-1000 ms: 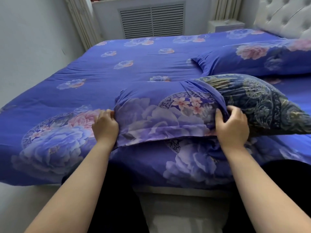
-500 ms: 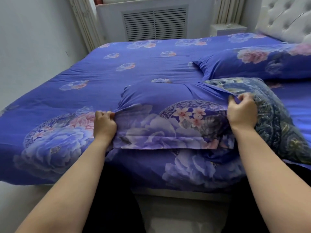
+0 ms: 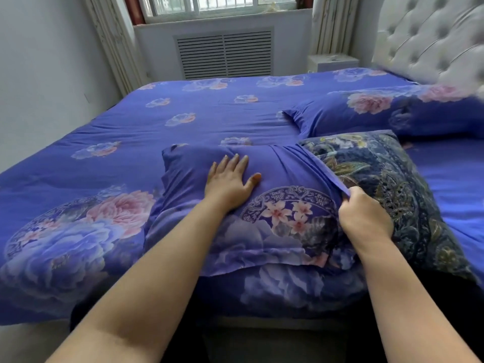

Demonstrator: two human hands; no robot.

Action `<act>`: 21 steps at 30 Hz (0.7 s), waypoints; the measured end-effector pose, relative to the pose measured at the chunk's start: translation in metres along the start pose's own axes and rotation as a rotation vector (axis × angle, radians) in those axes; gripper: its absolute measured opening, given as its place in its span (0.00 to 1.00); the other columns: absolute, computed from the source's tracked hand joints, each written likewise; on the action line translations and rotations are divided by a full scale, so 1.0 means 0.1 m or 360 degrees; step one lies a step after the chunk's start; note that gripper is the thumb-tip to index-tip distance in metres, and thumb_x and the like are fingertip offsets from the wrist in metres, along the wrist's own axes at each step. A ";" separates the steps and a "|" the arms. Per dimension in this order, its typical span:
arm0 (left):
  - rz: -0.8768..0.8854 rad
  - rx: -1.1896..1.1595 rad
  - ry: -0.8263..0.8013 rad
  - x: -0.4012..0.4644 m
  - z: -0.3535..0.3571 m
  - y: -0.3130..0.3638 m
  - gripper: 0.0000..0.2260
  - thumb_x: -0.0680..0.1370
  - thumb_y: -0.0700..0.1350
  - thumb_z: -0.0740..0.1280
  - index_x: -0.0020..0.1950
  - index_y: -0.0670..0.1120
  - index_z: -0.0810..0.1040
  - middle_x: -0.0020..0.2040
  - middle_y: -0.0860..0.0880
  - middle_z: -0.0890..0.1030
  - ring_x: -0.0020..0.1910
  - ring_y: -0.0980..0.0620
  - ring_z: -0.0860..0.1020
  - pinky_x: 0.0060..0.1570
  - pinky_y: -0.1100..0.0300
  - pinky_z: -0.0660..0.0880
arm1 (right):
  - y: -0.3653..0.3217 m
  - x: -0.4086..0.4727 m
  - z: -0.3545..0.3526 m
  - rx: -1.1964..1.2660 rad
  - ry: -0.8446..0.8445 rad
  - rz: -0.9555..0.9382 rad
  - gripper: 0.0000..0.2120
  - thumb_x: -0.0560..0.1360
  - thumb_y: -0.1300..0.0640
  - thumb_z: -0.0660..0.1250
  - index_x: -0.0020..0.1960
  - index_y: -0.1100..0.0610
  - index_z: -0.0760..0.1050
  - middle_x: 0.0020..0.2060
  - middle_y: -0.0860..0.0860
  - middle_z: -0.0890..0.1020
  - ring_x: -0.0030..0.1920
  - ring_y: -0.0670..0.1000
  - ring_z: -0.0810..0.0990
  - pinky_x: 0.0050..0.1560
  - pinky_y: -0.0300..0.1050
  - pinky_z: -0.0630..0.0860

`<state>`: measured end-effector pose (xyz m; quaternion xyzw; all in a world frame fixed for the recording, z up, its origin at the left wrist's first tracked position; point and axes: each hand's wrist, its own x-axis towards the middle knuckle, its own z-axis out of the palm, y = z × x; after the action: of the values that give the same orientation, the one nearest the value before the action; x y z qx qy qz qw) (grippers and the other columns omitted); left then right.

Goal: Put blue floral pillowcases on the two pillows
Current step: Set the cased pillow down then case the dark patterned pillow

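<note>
A blue floral pillowcase (image 3: 282, 176) covers the left half of a dark paisley-patterned pillow (image 3: 392, 184) lying at the near edge of the bed. My left hand (image 3: 230, 182) rests flat, fingers spread, on top of the covered part. My right hand (image 3: 364, 216) is closed on the pillowcase's open edge, where the blue fabric meets the bare pillow. A second pillow (image 3: 387, 113) in a matching blue floral case lies near the headboard at the right.
The bed (image 3: 183, 119) is spread with a blue floral cover. A tufted white headboard (image 3: 432, 40) stands at the right, with a small white nightstand (image 3: 332, 62) beside it. A vented radiator cover (image 3: 225, 53) and window are behind; a white wall is left.
My left hand let go of the pillowcase's left corner and moved up to lie flat on the pillow. My right hand stayed gripping the case's open edge. The camera tilted up.
</note>
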<state>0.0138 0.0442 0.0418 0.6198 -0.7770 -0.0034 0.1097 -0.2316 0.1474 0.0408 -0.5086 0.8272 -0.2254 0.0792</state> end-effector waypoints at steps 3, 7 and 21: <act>-0.0017 0.0067 -0.0029 -0.14 0.25 0.06 0.30 0.78 0.65 0.47 0.77 0.53 0.52 0.77 0.50 0.56 0.76 0.48 0.52 0.74 0.50 0.44 | -0.15 0.12 -0.15 -0.0217 0.0151 -0.0008 0.14 0.78 0.61 0.55 0.62 0.62 0.68 0.58 0.63 0.74 0.56 0.62 0.73 0.50 0.54 0.70; -0.0019 0.0100 0.0033 -0.18 0.31 0.04 0.30 0.78 0.65 0.46 0.77 0.53 0.52 0.77 0.51 0.57 0.76 0.50 0.52 0.75 0.51 0.44 | -0.63 0.52 -0.11 -0.0387 0.0191 -0.0270 0.21 0.76 0.56 0.58 0.66 0.64 0.66 0.65 0.63 0.68 0.65 0.62 0.66 0.62 0.55 0.66; 0.0013 -0.0069 0.0221 -0.31 0.43 -0.05 0.34 0.74 0.67 0.39 0.77 0.55 0.48 0.78 0.53 0.50 0.77 0.53 0.46 0.73 0.55 0.37 | -0.65 1.54 0.14 0.0011 0.0200 -0.0343 0.14 0.79 0.52 0.57 0.56 0.60 0.76 0.57 0.63 0.78 0.57 0.64 0.77 0.53 0.52 0.71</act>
<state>0.0171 0.0674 -0.0054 0.6127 -0.7699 0.0232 0.1768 -0.2469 -0.0166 0.0728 -0.5791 0.7703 -0.2670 0.0043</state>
